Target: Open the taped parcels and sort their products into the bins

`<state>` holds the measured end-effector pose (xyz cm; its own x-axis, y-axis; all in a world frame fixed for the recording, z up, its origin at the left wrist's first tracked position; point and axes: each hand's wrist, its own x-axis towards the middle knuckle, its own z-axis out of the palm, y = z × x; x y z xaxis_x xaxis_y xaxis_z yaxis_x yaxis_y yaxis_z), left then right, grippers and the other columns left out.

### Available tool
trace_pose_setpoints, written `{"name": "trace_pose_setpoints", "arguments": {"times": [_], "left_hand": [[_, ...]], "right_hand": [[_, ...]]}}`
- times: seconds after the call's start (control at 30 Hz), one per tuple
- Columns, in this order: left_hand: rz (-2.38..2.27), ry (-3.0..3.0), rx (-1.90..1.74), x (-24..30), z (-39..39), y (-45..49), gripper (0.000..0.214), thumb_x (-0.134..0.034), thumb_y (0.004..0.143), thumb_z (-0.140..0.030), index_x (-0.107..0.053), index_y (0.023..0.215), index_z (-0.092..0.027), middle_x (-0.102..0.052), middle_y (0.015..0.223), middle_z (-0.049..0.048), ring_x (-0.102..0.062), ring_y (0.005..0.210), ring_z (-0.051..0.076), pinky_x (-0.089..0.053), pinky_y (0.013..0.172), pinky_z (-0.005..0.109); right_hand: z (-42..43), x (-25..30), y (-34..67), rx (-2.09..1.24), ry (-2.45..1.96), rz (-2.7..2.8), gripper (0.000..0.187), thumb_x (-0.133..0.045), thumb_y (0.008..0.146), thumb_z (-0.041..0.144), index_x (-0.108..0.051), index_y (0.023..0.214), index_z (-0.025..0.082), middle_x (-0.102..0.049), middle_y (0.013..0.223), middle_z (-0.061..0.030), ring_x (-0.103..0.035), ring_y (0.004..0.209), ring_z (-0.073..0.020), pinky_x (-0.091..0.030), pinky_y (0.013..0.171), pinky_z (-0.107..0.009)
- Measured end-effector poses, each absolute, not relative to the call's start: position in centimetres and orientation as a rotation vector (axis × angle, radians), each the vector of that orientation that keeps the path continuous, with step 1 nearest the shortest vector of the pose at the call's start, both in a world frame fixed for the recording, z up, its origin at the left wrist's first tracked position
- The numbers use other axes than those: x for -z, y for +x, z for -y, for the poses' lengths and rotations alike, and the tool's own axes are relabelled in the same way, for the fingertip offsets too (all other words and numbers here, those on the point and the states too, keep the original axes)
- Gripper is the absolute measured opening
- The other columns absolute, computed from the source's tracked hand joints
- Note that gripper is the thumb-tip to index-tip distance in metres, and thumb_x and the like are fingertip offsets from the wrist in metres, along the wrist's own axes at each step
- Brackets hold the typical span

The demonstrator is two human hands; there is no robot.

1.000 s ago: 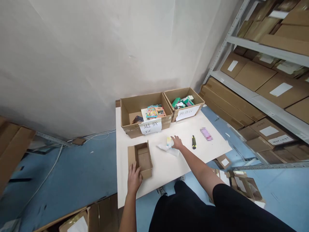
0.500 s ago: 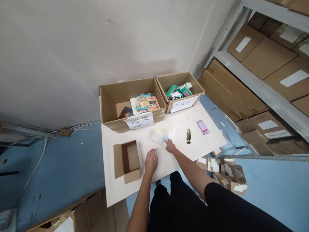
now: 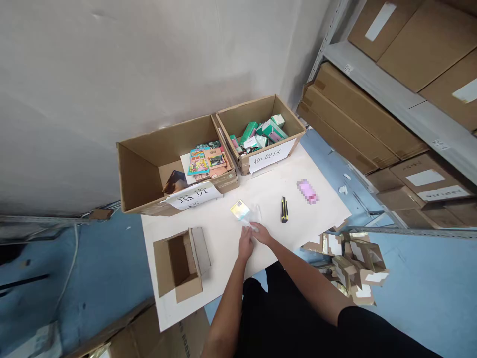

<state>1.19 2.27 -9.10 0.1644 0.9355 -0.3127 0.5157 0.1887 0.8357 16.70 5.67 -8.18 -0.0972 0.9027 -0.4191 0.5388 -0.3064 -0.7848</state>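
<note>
A clear plastic bag (image 3: 255, 213) lies over the white tabletop with a small flat yellow and pale blue packet (image 3: 239, 210) at its far left end. Whether the packet is inside the bag or beneath it, I cannot tell. My left hand (image 3: 246, 242) is closed at the bag's near edge, fingers pinched together. Close beside it, almost touching, my right hand (image 3: 262, 233) grips the same edge. To the right of my hands lies a black and yellow box cutter (image 3: 284, 210). An open small cardboard box (image 3: 188, 291) stands at the left.
Two large cardboard boxes line the back: the left one (image 3: 136, 191) holds booklets, the right one (image 3: 246, 163) green and white cartons. A blurred pink object (image 3: 308, 192) lies on the white table (image 3: 298, 238) at right. Shelving (image 3: 367, 69) with boxes stands beyond.
My hands have come together at the plastic bag, the left moving right to join the right. The packet now shows plainly at the bag's far end. The view has shifted and turned slightly.
</note>
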Motion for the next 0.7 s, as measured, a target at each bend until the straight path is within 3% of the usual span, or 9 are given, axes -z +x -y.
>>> {"name": "trace_pose_setpoints", "arguments": {"times": [0.1,0.2,0.3,0.43,0.53,0.6,0.7], "left_hand": [[-1.389,1.284,-0.6,7.7,-2.2,2.5,0.056,-0.062,0.08,-0.018,-0.071,0.136,-0.022,-0.069,0.143,0.0085,-0.053,0.146,0.03,-0.042,0.124,0.051],[-1.492,1.168,-0.572,6.2,-4.4,2.2,0.04,-0.062,0.086,-0.023,-0.077,0.123,-0.023,-0.077,0.128,0.0083,-0.072,0.118,0.027,-0.055,0.108,0.046],[-1.871,1.142,-0.503,5.0,-8.9,1.3,0.038,-0.063,0.092,-0.028,-0.072,0.128,-0.023,-0.073,0.133,0.0097,-0.072,0.109,0.024,-0.056,0.103,0.04],[-2.063,1.131,-0.365,5.2,-15.0,0.9,0.057,-0.073,0.087,-0.029,-0.057,0.14,-0.019,-0.061,0.143,0.0176,-0.062,0.125,0.03,-0.052,0.102,0.039],[-2.087,1.121,-0.287,6.4,-17.5,0.7,0.068,-0.082,0.074,-0.022,-0.054,0.135,-0.02,-0.061,0.135,0.0167,-0.061,0.124,0.032,-0.052,0.097,0.038],[-2.121,1.118,-0.203,7.1,-17.8,0.2,0.069,-0.085,0.069,-0.02,-0.054,0.131,-0.019,-0.063,0.128,0.0146,-0.062,0.119,0.031,-0.051,0.094,0.036],[-2.165,1.111,-0.154,7.2,-17.0,-1.3,0.057,-0.082,0.069,-0.021,-0.058,0.12,-0.016,-0.067,0.115,0.0129,-0.067,0.109,0.03,-0.052,0.087,0.034]], "right_hand": [[-7.1,7.5,18.3,-1.326,-1.937,1.365,0.043,-0.056,0.09,0.025,-0.071,0.129,0.024,-0.076,0.124,-0.0044,-0.071,0.117,-0.0241,-0.054,0.107,-0.04],[-8.6,6.6,21.1,-1.193,-2.186,1.375,0.037,-0.049,0.095,0.022,-0.074,0.122,0.02,-0.078,0.109,-0.0087,-0.072,0.108,-0.0265,-0.054,0.101,-0.039],[-10.0,5.5,23.5,-1.056,-2.312,1.505,0.049,-0.048,0.097,0.022,-0.063,0.143,0.016,-0.071,0.133,-0.0158,-0.065,0.125,-0.0311,-0.05,0.108,-0.041],[-10.3,4.0,24.7,-0.968,-2.206,1.832,0.085,-0.062,0.09,0.023,-0.03,0.169,0.02,-0.03,0.173,-0.015,-0.029,0.158,-0.0383,-0.033,0.124,-0.049],[-9.0,3.8,24.9,-0.895,-1.929,2.087,0.082,-0.061,0.092,0.024,-0.033,0.168,0.025,-0.018,0.178,-0.0091,-0.013,0.163,-0.0368,-0.025,0.127,-0.051],[-7.8,4.4,25.0,-0.929,-1.783,2.21,0.074,-0.059,0.094,0.026,-0.04,0.165,0.028,-0.02,0.178,-0.0071,-0.011,0.164,-0.0345,-0.022,0.128,-0.05],[-6.5,6.0,25.4,-1.194,-1.818,2.316,0.08,-0.065,0.091,0.027,-0.038,0.166,0.027,-0.02,0.177,-0.0105,-0.01,0.164,-0.0377,-0.02,0.128,-0.055]]}}
